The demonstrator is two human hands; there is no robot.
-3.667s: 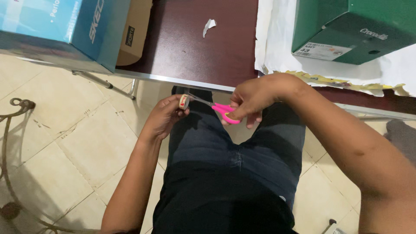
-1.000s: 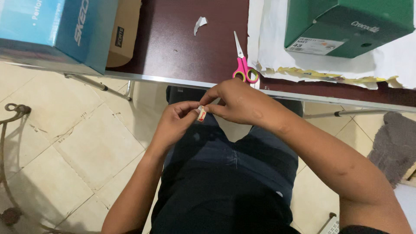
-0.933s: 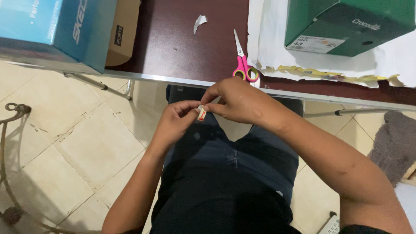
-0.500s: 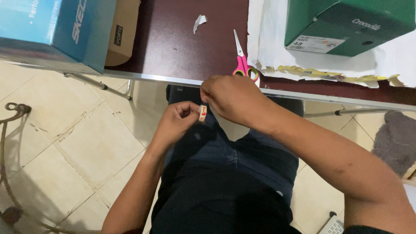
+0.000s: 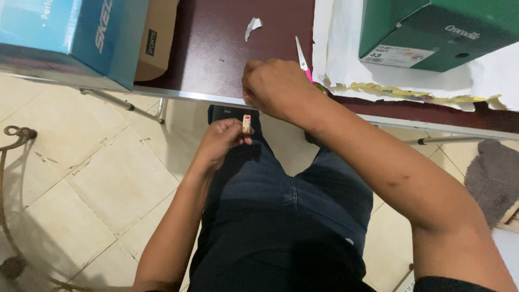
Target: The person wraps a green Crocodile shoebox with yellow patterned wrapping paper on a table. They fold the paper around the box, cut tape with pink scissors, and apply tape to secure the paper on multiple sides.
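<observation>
Tape roll point(image 5: 246, 124) pinched in left hand's point(image 5: 220, 141) grip; right hand point(image 5: 275, 89) fisted, below green box point(image 5: 438, 30) with white label.

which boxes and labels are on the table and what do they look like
blue box: far left, overhanging the table edge, light and dark blue.
brown carton: behind the blue box, small black label.
green box: top right on white paper.
white label: rectangle on the green box's side.
</observation>
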